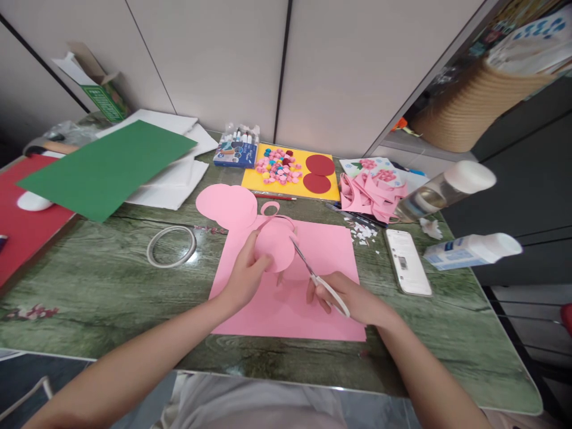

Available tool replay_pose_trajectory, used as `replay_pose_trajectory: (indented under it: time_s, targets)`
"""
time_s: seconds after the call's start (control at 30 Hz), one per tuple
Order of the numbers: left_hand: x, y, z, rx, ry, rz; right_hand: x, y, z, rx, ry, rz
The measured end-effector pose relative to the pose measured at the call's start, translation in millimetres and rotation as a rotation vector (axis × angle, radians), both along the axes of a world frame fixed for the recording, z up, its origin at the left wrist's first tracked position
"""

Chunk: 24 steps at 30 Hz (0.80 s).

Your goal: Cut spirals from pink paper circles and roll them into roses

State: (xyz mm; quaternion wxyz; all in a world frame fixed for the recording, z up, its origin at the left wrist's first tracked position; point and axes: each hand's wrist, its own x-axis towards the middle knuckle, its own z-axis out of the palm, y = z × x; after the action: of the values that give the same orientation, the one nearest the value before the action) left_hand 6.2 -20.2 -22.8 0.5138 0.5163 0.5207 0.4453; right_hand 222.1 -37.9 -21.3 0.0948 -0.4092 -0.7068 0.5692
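Between the thumb and fingers of my left hand [245, 268] is a round piece of pink paper [277, 247], held up over a stack of pink sheets [290, 313]. My right hand [344, 295] grips white-handled scissors [331, 292], with their blades at the right edge of the round piece. A curled pink strip [270, 207] trails off behind the paper. To the left of it, overlapping pink paper circles [227, 205] lie on the table.
Behind are a yellow sheet [264, 189] with small pompoms and dark red circles [319, 165], and a marker box [235, 155]. Pink scraps [373, 193], a phone [407, 262] and bottles [473, 250] stand right. Left lie a tape roll [171, 246] and green sheet [111, 167].
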Motion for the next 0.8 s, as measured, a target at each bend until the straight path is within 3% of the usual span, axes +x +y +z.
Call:
replay_pose_trajectory:
  time_s: [0.47,0.8]
  targets:
    - [-0.6,0.7,-0.1,0.036,0.05,0.072,0.4,0.2,-2.0,0.003,0.011,0.0]
    - [-1.5,-0.4,-3.8,-0.015,0.034,0.035,-1.0,0.0,0.9,-0.009,0.003,-0.001]
